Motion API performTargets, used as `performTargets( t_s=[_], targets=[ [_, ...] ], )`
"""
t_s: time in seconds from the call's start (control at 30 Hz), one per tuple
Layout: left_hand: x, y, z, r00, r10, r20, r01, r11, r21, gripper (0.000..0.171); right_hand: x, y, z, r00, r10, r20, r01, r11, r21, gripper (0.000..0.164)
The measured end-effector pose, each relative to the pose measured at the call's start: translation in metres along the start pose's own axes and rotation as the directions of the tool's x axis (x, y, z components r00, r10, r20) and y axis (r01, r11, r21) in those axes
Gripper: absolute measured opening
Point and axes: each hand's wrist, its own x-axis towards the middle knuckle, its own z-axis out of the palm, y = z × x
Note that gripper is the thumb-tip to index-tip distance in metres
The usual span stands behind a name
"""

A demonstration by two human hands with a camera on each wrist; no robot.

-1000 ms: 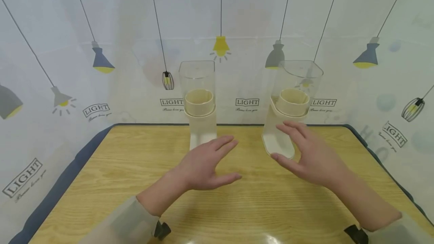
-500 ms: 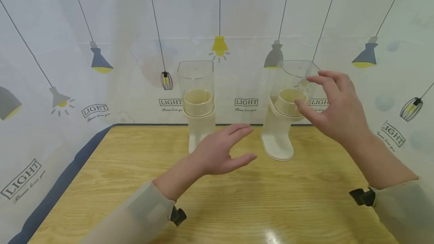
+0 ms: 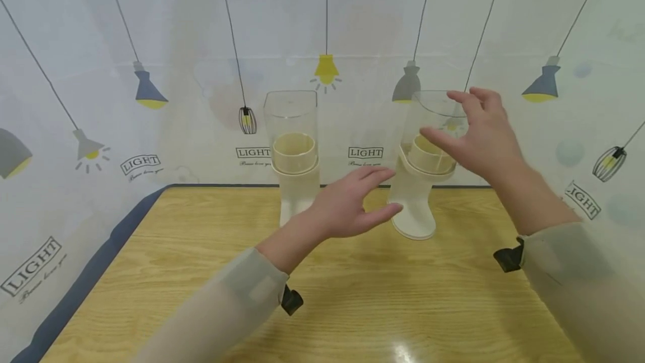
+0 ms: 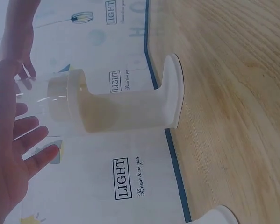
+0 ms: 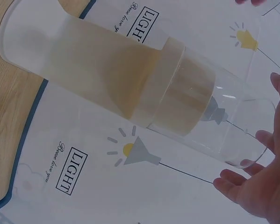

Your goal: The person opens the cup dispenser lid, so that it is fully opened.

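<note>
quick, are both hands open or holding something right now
Left hand: open, holding nothing.
Right hand: open by the right clear container; whether it touches cannot be told.

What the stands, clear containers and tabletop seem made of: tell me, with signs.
Stands: probably plastic, smooth and fairly matte; moulded curves and soft shading suggest it.
Clear containers: glossy clear plastic or glass; see-through walls and highlights fit both.
Tabletop: wood or wood-look laminate, somewhat glossy; grain lines and a bright reflection show.
</note>
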Motion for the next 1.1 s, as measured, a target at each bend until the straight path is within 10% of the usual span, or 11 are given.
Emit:
performTargets(
  t_s=[0.4, 1.1],
  targets=[
    [0.023, -0.007, 0.007, 0.993, -0.090, 0.073, 0.091, 0.996, -0.009, 0.065, 0.004, 0.000, 0.014, 0.999, 0.030, -0.014, -0.030, 0.999, -0.036, 0.085],
    [0.054, -0.014, 0.029, 0.973, -0.229, 0.036, 0.232, 0.964, -0.132, 0.092, 0.000, 0.013, 0.020, 0.991, -0.050, -0.121, 0.075, 0.975, 0.209, 0.060]
  ],
)
